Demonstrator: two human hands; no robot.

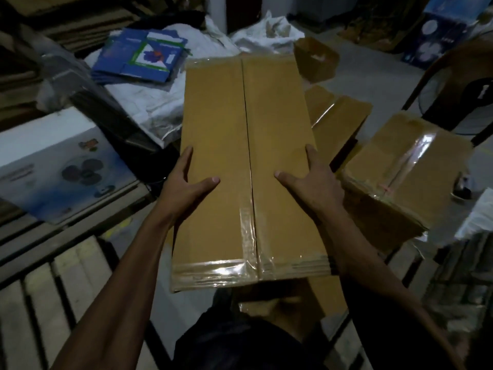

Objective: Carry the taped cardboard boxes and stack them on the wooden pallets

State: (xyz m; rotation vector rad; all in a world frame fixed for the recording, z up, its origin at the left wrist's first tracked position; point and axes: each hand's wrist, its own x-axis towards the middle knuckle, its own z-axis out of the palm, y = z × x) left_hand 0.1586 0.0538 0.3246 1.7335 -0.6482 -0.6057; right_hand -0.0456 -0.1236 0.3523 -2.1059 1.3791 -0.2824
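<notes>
Below and left of the left hand's fingers lie the slats of a wooden pallet, with gaps between them where a box corner could drop in and tip if it were set down carelessly. The left hand grips the long taped cardboard box at its left edge, thumb spread across the top face and the other fingers wrapped down the side, their tips out of sight. The box is held in the air in front of the person, its far end reaching well past both sets of fingers, so that end may sag or swing and clip the blue printed cartons beyond. The right hand mirrors the grip on the right edge, thumb splayed on top, fingers over the side. Glossy tape near the thumbs looks slippery. Just right of those fingers sits another taped box, close enough to be knocked when turning.
</notes>
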